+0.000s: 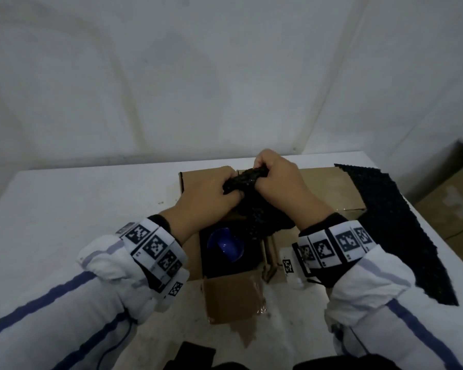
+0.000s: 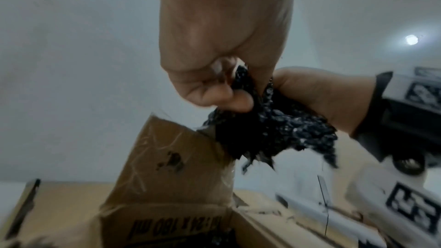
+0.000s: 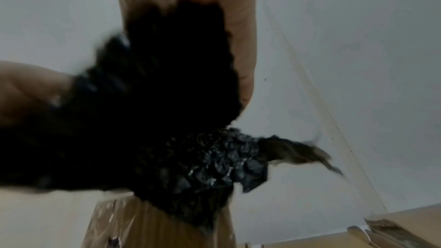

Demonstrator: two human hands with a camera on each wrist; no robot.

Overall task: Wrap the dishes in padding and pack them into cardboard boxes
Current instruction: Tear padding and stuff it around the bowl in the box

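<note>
"180 ml" (inverted) on box flap point(image 2: 164, 227)

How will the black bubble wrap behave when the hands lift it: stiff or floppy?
Probably floppy: the black bubble wrap bunches where the left hand and the right hand grip it, and its loose end hangs down. It is likely light, since it sags little above the cardboard box.

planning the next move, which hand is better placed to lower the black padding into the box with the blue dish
Left, probably. Both hands grip the black padding, but the left hand sits nearer the blue dish in the open box; the right hand is farther over.
</note>
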